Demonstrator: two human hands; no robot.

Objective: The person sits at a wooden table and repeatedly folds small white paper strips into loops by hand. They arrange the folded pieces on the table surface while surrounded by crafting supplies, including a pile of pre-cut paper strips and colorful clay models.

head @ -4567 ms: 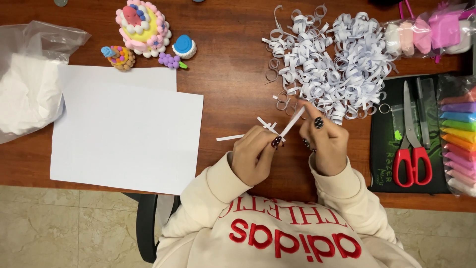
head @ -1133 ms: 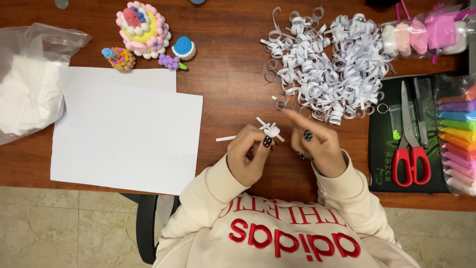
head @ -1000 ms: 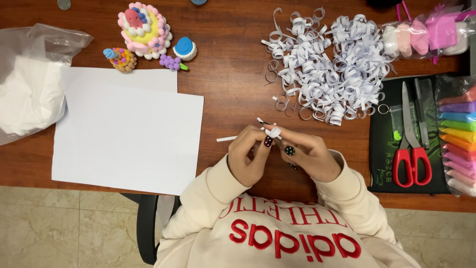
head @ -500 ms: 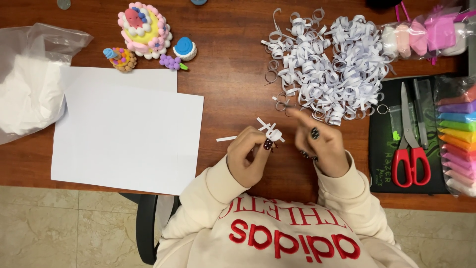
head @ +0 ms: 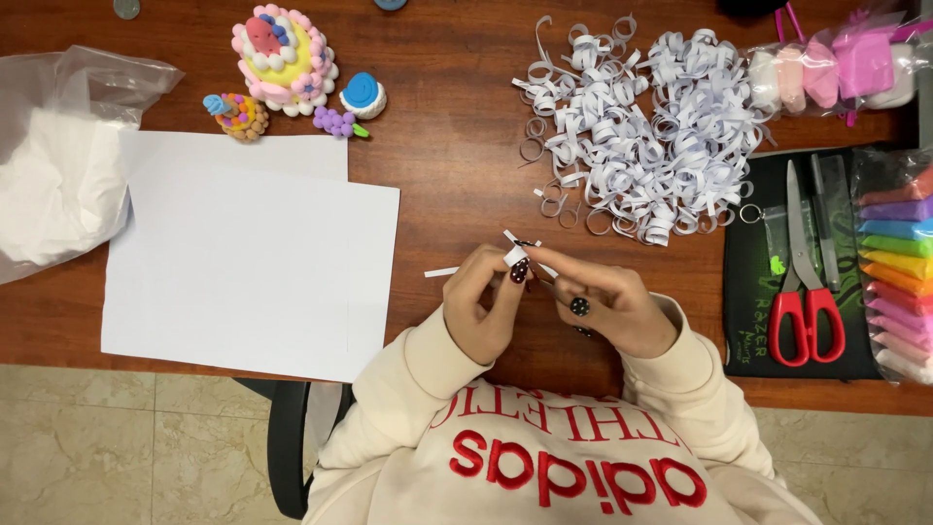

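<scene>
Head view, looking straight down: both hands meet over the brown wooden worktop (head: 457, 185), just in front of the person's cream sweatshirt (head: 544, 457). The left hand (head: 483, 309) has its grip closed on a narrow white paper strip (head: 515, 255), pinched between thumb and fingers, and one loose end of the strip pokes out to the left. The right hand (head: 614, 309) comes in from the other side, its fingertips (head: 544, 261) closed on the same strip where it is wound into a small curl (dark polished nails show on both hands). The strip sits up off the wood, between the two hands.

Beyond the hands lies a big heap of curled white paper strips (head: 646, 141), loose on the wood. To the right a black mat (head: 748, 321) carries red-handled scissors (head: 803, 282), and beside it a clear pack (head: 899, 262) holds sticks of modelling clay in a rainbow row. Top right, a clear bag (head: 836, 68) holds white and pink lumps of clay. Far left, a crumpled clear plastic bag (head: 68, 165) holds something white and soft; what exactly, I cannot tell. Just beside it lie two overlapping white sheets of paper (head: 248, 262). At the top stand a small clay cake (head: 282, 53), a clay cupcake (head: 236, 115), a blue-swirled piece (head: 363, 94) and purple clay grapes (head: 333, 122).
</scene>
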